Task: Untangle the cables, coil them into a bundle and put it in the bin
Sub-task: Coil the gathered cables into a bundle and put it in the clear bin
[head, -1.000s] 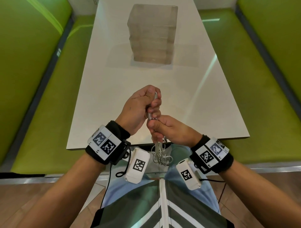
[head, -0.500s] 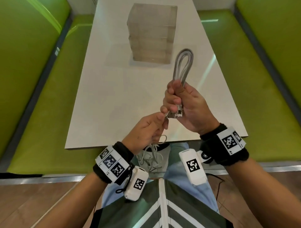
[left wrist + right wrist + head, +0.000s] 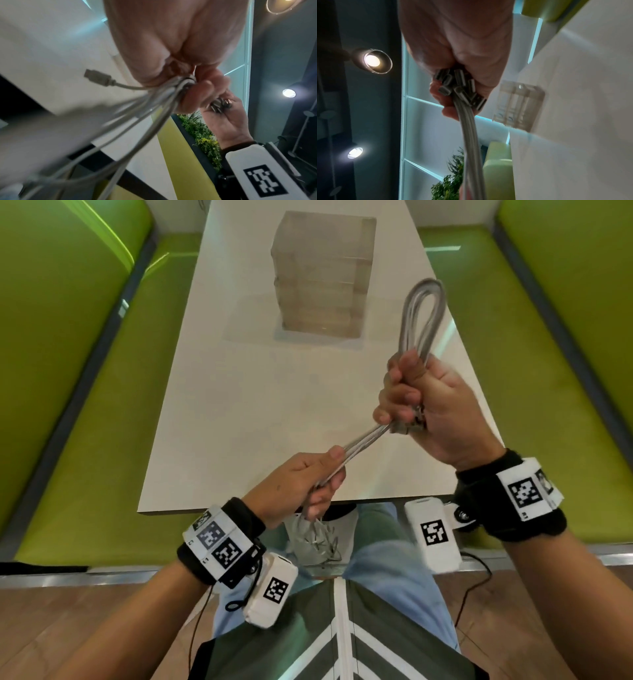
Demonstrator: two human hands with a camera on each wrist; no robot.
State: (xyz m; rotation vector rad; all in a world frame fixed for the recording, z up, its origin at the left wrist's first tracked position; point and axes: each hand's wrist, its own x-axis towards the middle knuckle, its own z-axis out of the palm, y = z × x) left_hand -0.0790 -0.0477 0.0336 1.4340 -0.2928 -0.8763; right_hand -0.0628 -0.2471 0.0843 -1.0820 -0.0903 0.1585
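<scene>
Several grey cables [image 3: 423, 316] run together as one bunch between my two hands, above the near end of the white desk [image 3: 239, 392]. My right hand [image 3: 423, 409] is fisted round the bunch: a folded loop sticks up out of the fist and the connector ends [image 3: 460, 89] are packed against my palm. My left hand [image 3: 298, 484] is curled round the same strands lower down, near the desk edge. Below it the loose tails [image 3: 318, 539] hang in a messy clump over my lap. One USB plug [image 3: 97, 78] pokes free beside my left fingers. Clear bin [image 3: 322, 275] stands at the far end of the desk, well apart from both hands.

Likely step: feeding the next loop into the right fist. Risks: hanging tails look tangled, so pulling could tighten a knot; the stray plug could snag on the strands; a slack right grip would let the loop spring open.
</scene>
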